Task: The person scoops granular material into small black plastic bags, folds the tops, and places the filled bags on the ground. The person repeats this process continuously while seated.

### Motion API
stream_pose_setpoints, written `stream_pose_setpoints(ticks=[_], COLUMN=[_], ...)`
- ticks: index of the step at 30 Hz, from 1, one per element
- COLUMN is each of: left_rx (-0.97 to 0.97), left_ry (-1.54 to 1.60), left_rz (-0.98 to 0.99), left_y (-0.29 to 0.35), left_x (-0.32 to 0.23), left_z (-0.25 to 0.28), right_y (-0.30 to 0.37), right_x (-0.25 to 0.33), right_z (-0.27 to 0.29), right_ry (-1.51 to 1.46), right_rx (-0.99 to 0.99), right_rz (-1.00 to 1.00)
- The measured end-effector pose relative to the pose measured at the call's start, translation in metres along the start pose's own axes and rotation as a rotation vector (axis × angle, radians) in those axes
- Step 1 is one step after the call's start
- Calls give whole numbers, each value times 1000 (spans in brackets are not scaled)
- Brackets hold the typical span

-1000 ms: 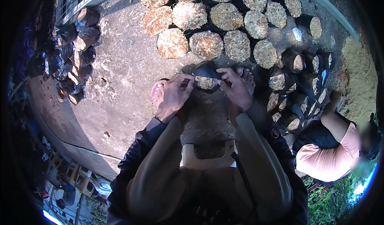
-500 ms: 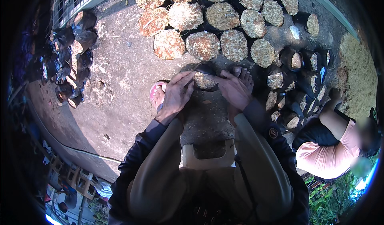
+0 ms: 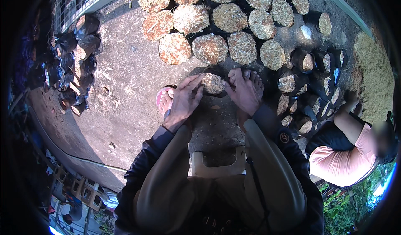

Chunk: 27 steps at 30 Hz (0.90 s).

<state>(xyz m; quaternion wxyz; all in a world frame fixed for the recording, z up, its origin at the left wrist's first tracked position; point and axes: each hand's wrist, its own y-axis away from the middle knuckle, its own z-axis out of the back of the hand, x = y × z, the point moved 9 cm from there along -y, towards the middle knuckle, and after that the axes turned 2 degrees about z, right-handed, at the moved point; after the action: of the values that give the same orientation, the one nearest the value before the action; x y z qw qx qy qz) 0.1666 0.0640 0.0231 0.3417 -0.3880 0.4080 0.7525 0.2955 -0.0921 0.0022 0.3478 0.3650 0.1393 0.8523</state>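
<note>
A small black grow bag (image 3: 213, 84) filled with pale husk stands on the ground between my feet. My left hand (image 3: 184, 97) presses flat against its left side, fingers stretched out. On the bag's right side my right hand (image 3: 244, 92) cups it, fingers together. Both palms squeeze the bag from either side. Just beyond it stands a cluster of filled bags (image 3: 210, 48) with husk tops, packed side by side in rows.
A pile of black bags (image 3: 75, 64) lies at the left near a wire fence. More bags (image 3: 311, 61) lean at the right. Another person in a pink top (image 3: 342, 160) crouches at the lower right beside a husk heap (image 3: 374, 80). I sit on a low stool (image 3: 217, 162).
My fingers left the bag's rim and now press flat against its sides. The bag's folded black top is gone from sight and the husk surface shows.
</note>
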Motion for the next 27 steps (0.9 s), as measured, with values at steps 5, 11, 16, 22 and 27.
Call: stream_pose_setpoints(ticks=[5, 11, 16, 22, 27], left_rx=[14, 40, 78, 42, 87], left_ry=[20, -52, -11, 261, 174], left_rz=[38, -90, -347, -257, -202], left_y=[0, 1, 12, 19, 24], left_x=[4, -11, -49, -40, -17], left_z=[-4, -7, -3, 11, 8], right_y=[-6, 19, 39, 72, 119], right_x=[-15, -21, -18, -36, -84], right_z=[-20, 5, 31, 84, 170], right_ry=[-492, 43, -301, -819, -988], right_rx=[54, -18, 27, 188, 45], right_rz=[-91, 19, 77, 117, 1])
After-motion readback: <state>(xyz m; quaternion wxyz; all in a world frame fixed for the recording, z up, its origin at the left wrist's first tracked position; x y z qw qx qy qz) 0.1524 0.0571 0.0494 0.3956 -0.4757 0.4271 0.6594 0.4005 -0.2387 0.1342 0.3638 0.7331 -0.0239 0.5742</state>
